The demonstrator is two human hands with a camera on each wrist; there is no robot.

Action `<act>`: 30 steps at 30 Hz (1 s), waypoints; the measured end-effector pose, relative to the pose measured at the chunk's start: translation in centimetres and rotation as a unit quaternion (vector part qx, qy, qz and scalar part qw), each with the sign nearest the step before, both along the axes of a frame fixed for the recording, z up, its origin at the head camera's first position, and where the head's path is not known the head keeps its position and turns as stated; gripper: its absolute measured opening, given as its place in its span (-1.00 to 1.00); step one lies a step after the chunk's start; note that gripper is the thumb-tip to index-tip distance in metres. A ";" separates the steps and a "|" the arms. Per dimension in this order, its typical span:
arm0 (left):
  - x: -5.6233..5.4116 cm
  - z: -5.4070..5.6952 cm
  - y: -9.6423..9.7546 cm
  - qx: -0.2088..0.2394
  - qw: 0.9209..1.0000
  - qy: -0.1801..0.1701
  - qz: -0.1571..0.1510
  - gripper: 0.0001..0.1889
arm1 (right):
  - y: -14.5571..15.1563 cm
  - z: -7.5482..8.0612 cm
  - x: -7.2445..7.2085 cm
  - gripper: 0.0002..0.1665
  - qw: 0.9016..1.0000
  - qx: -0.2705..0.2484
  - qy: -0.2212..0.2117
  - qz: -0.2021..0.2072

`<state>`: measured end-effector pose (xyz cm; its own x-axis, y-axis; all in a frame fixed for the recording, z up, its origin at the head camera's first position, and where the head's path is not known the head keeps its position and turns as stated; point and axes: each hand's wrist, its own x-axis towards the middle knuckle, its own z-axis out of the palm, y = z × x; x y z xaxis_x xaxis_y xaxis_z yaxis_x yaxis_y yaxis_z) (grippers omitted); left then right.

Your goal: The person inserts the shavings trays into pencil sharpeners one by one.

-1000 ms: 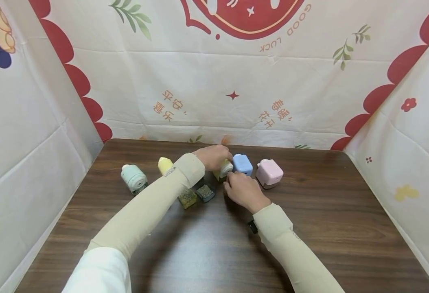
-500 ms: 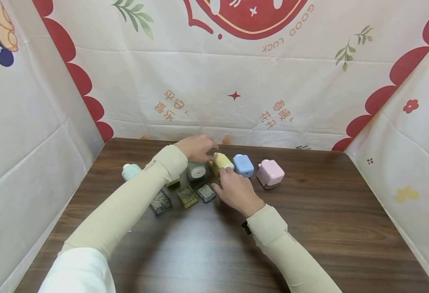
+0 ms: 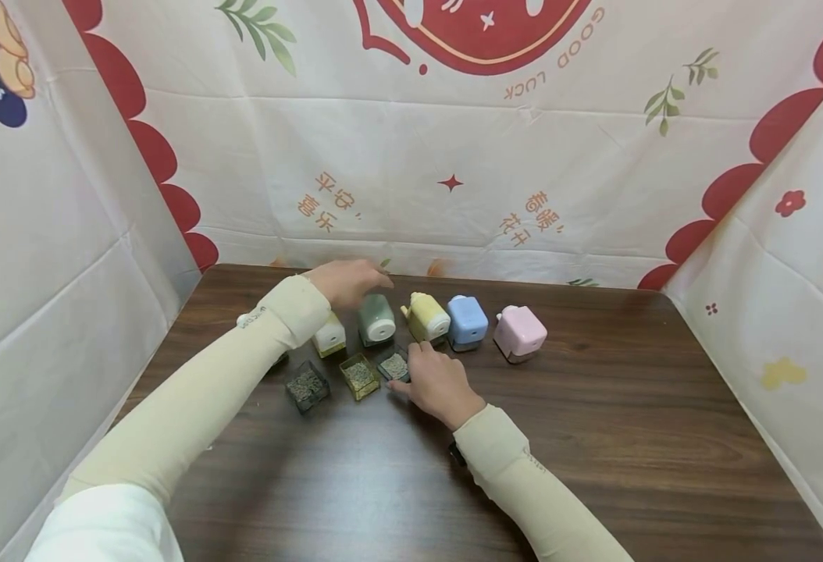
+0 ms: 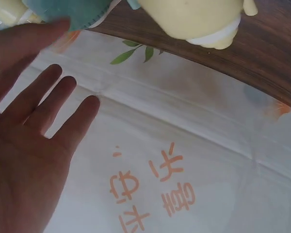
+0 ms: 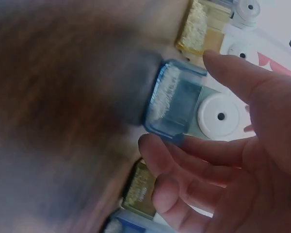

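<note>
Left hand (image 3: 347, 282): fingers loosely spread, far side, by green sharpener (image 3: 376, 318). Right hand (image 3: 441, 382): thumb and fingers parted, at nearer blue tray (image 3: 393, 364).

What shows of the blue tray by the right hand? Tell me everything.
The blue tray looks like clear tinted plastic, open, with rounded corners and pale, grainy bits inside. It appears to rest on the table, in front of the green block and right of the yellow tray. The right hand is close around it; contact is unclear.
</note>
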<state>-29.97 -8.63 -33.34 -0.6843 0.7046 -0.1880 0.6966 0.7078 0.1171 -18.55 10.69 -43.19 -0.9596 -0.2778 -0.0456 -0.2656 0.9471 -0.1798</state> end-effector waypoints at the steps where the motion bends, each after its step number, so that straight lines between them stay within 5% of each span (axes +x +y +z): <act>1: 0.1 -0.1 0.0 -0.005 1.000 -0.008 0.000 -0.27 | 0.0 -0.1 0.0 -0.25 1.000 0.000 -0.002 -0.003; 5: 0.6 -0.9 0.2 -0.026 0.999 -0.028 -0.003 -0.14 | -0.1 -0.5 -0.1 -0.28 1.000 -0.002 -0.009 -0.011; 15: 0.3 -3.4 1.1 0.014 0.997 -0.022 -0.076 -0.37 | -0.2 -0.4 0.1 -0.31 1.000 -0.007 -0.008 -0.011; 30: 1.1 -2.9 1.8 -0.014 1.000 0.004 -0.010 -0.42 | -0.3 -0.4 -0.7 -0.33 1.000 -0.005 0.000 -0.021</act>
<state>-28.89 -6.85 -36.25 -0.6712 0.7134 -0.2013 0.7122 0.6959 0.0919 -19.22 10.40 -43.63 -0.9704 -0.2378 -0.0422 -0.2260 0.9557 -0.1888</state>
